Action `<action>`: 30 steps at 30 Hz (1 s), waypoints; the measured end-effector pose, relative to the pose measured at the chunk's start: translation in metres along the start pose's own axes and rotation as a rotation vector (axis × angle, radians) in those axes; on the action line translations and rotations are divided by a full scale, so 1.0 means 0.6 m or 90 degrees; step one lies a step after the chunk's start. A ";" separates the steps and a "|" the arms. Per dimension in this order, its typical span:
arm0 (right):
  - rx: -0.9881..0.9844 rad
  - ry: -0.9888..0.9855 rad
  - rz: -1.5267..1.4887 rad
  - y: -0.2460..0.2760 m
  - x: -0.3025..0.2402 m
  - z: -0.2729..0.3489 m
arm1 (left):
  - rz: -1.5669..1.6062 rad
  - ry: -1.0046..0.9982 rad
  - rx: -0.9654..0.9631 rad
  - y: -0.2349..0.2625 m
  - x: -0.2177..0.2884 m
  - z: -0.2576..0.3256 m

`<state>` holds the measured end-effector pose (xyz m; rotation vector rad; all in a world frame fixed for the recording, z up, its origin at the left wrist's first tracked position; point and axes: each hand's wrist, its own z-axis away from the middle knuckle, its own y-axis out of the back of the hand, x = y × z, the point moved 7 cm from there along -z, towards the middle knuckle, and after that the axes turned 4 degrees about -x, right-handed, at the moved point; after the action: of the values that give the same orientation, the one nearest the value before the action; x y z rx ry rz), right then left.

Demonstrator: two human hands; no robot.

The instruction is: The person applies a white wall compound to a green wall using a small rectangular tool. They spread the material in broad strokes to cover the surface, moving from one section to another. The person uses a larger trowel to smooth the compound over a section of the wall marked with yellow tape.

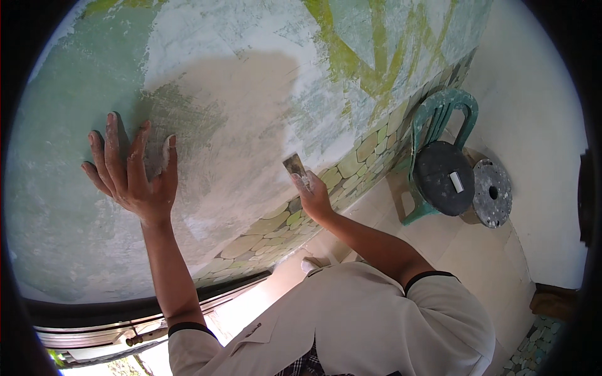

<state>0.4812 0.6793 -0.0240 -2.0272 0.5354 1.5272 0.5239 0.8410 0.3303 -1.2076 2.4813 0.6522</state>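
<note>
My left hand (139,182) is spread against the patchy wall (244,119), its fingers apart and dusted with white. Nothing is held in it. Over the same wall, further right, my right hand (315,195) grips a small flat rectangular tool (294,165), grey-brown at its exposed end. Whether it is a scraper or a sanding block I cannot tell. White dust coats the fingers around it. Pale green paint, white filler and olive streaks cover the wall, and a shadow falls between my hands.
Stone-patterned tiles (351,164) run along the wall's lower part. At the right stands a green plastic chair (446,103) with a dark round piece (443,178) bearing a white block (456,182). Beside it is a speckled grey disc (493,193). A window frame (106,338) lies lower left.
</note>
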 end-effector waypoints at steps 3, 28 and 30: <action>-0.017 -0.082 0.113 0.024 0.018 0.014 | 0.005 0.011 0.008 0.000 -0.007 0.005; -0.004 0.010 0.058 0.020 -0.001 -0.010 | 0.014 0.019 0.005 0.001 -0.004 0.001; -0.008 0.003 0.070 0.018 0.013 -0.001 | 0.011 0.018 0.000 0.002 -0.004 0.001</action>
<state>0.4771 0.6704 -0.0334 -2.0421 0.6496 1.5933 0.5247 0.8438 0.3312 -1.2049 2.5177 0.6433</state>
